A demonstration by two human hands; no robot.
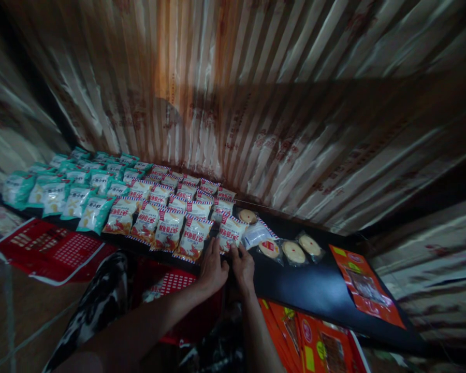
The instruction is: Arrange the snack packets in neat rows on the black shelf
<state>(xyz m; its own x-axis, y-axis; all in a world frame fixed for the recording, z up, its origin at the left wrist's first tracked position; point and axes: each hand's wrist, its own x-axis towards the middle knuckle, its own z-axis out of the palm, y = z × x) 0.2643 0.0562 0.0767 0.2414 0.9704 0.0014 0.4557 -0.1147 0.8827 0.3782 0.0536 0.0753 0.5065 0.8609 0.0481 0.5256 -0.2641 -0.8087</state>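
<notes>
A white-and-orange snack bag (233,231) with a striped edge lies at the right end of the front row of similar bags. My right hand (243,268) has its fingers bent against the lower edge of this bag and grips it there. At the bag's lower left, my left hand (214,268) points forward with its fingers stretched out and its thumb apart. Its fingertips lie between that bag and the neighbouring snack bag (194,235). Just to the right of the gripped bag, another snack bag lies face down (256,233), partly under round cakes.
Teal snack bags (77,201) fill the left of the black shelf (291,282). Round wrapped cakes (294,252) lie right of my hands, then an orange packet (367,285). Below stand a red basket (54,251) and more orange packets (314,339). A ridged, paper-covered wall (256,103) rises behind.
</notes>
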